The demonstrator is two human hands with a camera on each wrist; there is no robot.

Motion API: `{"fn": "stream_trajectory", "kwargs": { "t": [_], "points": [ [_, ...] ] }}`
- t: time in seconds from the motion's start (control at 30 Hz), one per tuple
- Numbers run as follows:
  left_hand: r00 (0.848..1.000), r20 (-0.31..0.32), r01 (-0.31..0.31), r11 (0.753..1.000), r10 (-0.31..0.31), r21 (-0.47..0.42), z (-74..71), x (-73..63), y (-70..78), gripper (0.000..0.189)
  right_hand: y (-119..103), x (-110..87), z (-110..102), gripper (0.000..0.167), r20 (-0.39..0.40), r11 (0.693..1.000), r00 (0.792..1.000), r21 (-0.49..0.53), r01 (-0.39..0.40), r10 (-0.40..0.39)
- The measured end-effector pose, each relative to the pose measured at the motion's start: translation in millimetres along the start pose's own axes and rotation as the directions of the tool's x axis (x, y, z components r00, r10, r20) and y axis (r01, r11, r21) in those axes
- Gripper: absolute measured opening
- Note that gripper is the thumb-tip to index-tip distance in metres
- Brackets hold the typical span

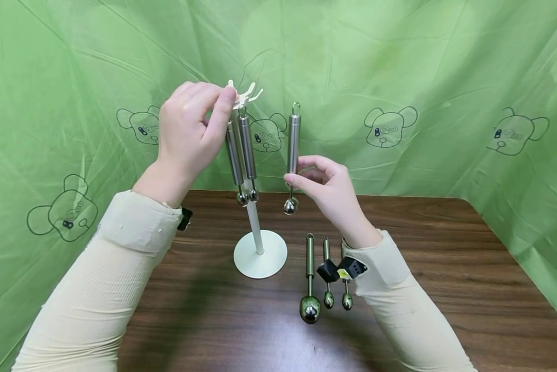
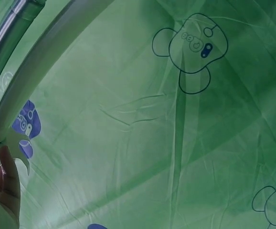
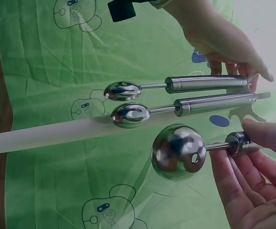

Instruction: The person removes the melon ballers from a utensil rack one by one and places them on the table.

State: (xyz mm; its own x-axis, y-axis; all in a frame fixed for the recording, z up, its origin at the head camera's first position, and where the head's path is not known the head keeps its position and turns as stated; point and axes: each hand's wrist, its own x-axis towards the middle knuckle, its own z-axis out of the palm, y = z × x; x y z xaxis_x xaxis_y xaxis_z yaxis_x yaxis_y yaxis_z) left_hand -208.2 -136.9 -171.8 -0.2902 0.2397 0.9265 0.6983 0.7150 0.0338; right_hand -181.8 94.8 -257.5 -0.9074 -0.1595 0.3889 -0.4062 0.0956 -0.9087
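Note:
A white stand [image 1: 255, 219] carries a ring of hooks [image 1: 248, 95] at its top. My left hand [image 1: 192, 121] grips the left part of that hook ring; its fingertips are partly hidden. Two steel melon ballers [image 1: 247, 150] hang from the hooks side by side, scoops down, beside the pole. To the right of the stand, my right hand [image 1: 327, 183] pinches a third melon baller [image 1: 293, 139] low on its handle. This one is upright, loop at the top, apart from the hooks. In the right wrist view its round scoop [image 3: 178, 152] looks larger than the hanging ones.
Several more metal scoops [image 1: 309, 307] lie on the brown wooden table [image 1: 204, 320], partly under my right wrist and its camera. The round white base [image 1: 245, 258] stands to their left. Green cloth [image 1: 334, 62] printed with bear heads surrounds the table.

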Motion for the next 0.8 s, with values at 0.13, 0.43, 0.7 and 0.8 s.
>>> {"fn": "stream_trajectory", "kwargs": {
  "t": [0.13,0.43,0.7,0.8],
  "points": [
    [1.000,-0.008,0.000,1.000,0.000,-0.011,0.3,0.4,-0.4,0.041,5,-13.3,-7,0.029,-0.015,1.000,1.000,-0.027,-0.016,0.016],
    [1.000,-0.011,0.002,1.000,-0.002,-0.018,0.6,1.3,-0.8,0.040,16,-40.2,-16,0.029,-0.034,0.999,0.999,-0.018,-0.031,0.030],
    [1.000,-0.005,0.002,1.000,-0.002,-0.014,0.4,0.3,-0.2,0.040,30,-57.4,-23,0.024,-0.040,0.998,0.997,0.013,-0.060,0.060],
    [1.000,-0.011,0.005,1.000,-0.005,-0.016,0.4,0.1,0.1,0.040,34,-64.6,-25,0.021,-0.053,0.996,0.995,0.029,-0.080,0.081]
  ]
}}
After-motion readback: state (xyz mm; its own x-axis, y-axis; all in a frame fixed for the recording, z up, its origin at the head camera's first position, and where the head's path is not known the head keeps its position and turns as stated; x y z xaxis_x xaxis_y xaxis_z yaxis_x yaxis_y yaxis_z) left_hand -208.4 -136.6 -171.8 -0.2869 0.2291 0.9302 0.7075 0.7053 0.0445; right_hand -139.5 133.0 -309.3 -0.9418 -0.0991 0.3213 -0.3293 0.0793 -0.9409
